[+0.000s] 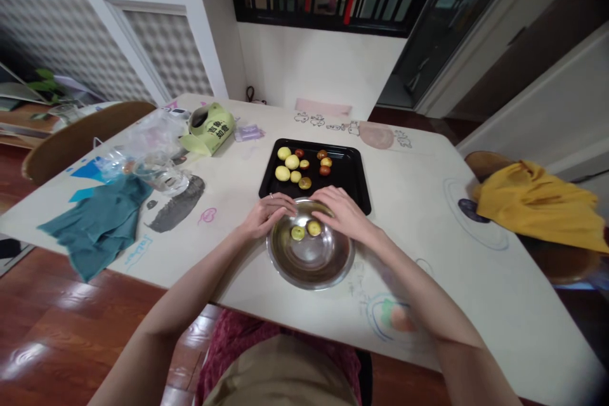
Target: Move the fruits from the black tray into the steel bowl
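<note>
A round metal bowl [311, 273] stands near the table's front edge. Inside it lie two small yellow-green fruits, one on the left [297, 233] and one on the right [314, 228]. My left hand [267, 214] is at the bowl's far left rim, thumb toward the inside and fingers along the edge. Across from it, my right hand [345, 212] holds the far right rim the same way. Just behind the bowl is a black tray [349, 171] with several yellow fruits [282, 173] and reddish-brown ones [325, 170]. Part of the tray's front edge is hidden by my hands.
To the left lie a teal cloth [102, 219], a clear plastic container [164, 176] and a green paper box [209, 130]. A small purple packet [249, 132] is beside the box. A yellow garment [537, 203] hangs over a chair on the right. Drawings mark the white tabletop [404, 203].
</note>
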Available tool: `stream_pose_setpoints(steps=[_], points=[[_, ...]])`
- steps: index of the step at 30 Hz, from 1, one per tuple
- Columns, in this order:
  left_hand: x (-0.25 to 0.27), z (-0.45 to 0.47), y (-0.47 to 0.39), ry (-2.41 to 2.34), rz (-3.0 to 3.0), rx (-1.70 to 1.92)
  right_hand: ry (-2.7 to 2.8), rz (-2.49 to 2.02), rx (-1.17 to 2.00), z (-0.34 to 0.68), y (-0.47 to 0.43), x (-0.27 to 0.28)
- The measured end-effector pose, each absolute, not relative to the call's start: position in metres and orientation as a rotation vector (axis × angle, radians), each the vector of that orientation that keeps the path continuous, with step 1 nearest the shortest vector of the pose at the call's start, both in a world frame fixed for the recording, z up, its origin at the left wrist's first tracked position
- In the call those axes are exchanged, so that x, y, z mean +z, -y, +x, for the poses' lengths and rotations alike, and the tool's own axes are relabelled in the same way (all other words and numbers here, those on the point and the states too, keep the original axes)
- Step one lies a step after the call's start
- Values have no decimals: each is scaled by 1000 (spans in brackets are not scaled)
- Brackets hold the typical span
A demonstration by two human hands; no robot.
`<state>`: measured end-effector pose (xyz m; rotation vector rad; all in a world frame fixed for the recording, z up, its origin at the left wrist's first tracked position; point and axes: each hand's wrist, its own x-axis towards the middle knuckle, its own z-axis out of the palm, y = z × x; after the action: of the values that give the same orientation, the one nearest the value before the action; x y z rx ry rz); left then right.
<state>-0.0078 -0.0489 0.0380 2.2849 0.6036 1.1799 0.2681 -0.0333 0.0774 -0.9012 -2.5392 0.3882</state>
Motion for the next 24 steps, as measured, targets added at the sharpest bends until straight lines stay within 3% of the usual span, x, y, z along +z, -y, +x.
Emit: stream_pose_setpoints(steps=[7,24], points=[[24,-7,38,-872,2202,1284,2278,-975,470,287,-10,51],[20,-7,12,-870,2229,1419,2572,-945,228,268,-43,39]])
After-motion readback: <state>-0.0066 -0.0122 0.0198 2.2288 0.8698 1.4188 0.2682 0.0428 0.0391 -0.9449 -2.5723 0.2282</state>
